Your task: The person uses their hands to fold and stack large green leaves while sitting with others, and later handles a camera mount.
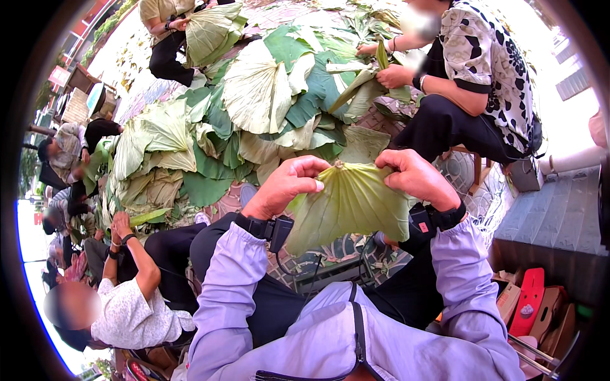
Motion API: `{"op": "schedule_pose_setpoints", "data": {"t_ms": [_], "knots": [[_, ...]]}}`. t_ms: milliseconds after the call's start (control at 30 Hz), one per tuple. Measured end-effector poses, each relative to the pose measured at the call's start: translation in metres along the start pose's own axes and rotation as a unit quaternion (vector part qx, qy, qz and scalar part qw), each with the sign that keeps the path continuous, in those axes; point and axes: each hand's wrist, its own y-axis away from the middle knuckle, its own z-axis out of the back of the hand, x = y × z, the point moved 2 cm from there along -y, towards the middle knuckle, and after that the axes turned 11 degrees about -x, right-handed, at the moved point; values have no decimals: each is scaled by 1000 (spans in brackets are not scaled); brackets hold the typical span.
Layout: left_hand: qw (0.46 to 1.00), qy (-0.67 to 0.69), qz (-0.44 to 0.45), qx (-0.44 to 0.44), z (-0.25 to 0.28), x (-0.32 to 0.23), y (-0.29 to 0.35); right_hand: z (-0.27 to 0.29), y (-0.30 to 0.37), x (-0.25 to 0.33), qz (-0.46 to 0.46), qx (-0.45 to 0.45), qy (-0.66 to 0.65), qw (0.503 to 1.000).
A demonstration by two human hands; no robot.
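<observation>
A folded, pale green lotus leaf (pixel 352 209) hangs in front of me, its ribs fanning down from a small brown stem stub at the top. My left hand (pixel 286 184) pinches the leaf's upper left edge between thumb and fingers. At the upper right edge, the thumb and fingers of my right hand (pixel 419 178) are closed on it too. The leaf's lower part hangs free above my lap. Just beyond my hands rises a big heap of lotus leaves (pixel 257 86), some dark green and others yellowed and dry.
Co-workers sit around the heap: one in a spotted shirt (pixel 486 57) at right, one in a white top (pixel 136 311) at left, another holding a leaf (pixel 213 35) at the far side. Boxes (pixel 508 298) and a red piece (pixel 528 301) stand by a grey ledge (pixel 549 209) on my right.
</observation>
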Motion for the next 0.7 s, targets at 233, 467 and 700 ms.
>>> {"op": "schedule_pose_setpoints", "data": {"t_ms": [233,467,700], "knots": [[1000,-14,17,-16,-7,-1,1,-4,-1,2,9,1,-15,1000],[999,-31,14,-25,-11,12,-2,-10,-1,12,20,27,-10,999],[999,-18,28,-20,-23,14,-1,-27,-1,14,24,71,-85,994]]}}
